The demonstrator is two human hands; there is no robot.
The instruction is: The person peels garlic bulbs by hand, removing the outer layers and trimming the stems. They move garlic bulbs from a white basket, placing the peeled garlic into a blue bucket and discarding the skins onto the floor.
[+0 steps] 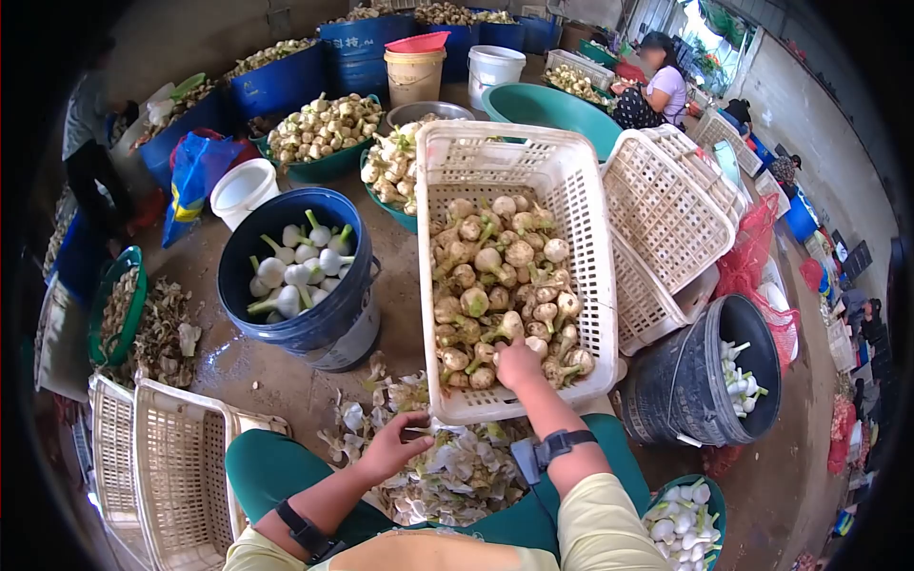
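In front of me a white plastic crate (602, 276) tilts toward my lap, with many unpeeled, soil-stained garlic bulbs (519, 252) in it. My right hand (520, 367) reaches over its near rim, fingers closed around a garlic bulb (511, 325) at the front of the pile. My left hand (388, 449) hangs just left of the crate's near corner, empty, thumb and fingers apart. Below it, a heap of papery garlic skins (457, 466) lies between my knees. To the left, a blue bucket (333, 324) holds cleaned white garlic bulbs (303, 271) with green stems.
On the right, a dark bucket (666, 381) lies tilted with white garlic inside, near stacked crates (666, 209). A green basin of white garlic (684, 523) sits by my right knee. Empty crates (181, 457) stand at left. A seated person (662, 86) is at back right.
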